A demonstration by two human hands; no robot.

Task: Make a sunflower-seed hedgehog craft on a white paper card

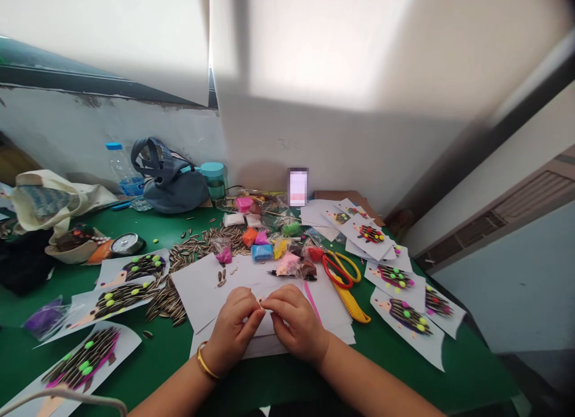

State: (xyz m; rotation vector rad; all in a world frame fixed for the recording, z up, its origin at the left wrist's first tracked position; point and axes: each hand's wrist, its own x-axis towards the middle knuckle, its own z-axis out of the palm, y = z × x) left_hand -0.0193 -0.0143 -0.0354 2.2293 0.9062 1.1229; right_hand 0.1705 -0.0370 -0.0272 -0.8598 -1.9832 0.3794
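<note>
My left hand (237, 324), with a gold bangle at the wrist, and my right hand (296, 322) meet over white paper sheets (202, 290). Their fingertips pinch a small pale peach piece of clay (261, 305) with a dark spot; the fingers mostly cover it. Just beyond lie a black pen (291, 277), a bag of peach clay (288, 263) and a few sunflower seeds (221, 278). A magenta strip (313, 303) lies on the paper to the right of my right hand.
Red-and-yellow scissors (341, 270) and a yellow cutter (353, 304) lie to the right. Seed hedgehog pictures (404, 321) flank both sides. Beyond are a sunflower seed pile (204, 240), clay packets (262, 253), a phone (298, 187), a bag (175, 186) and a water bottle (123, 168).
</note>
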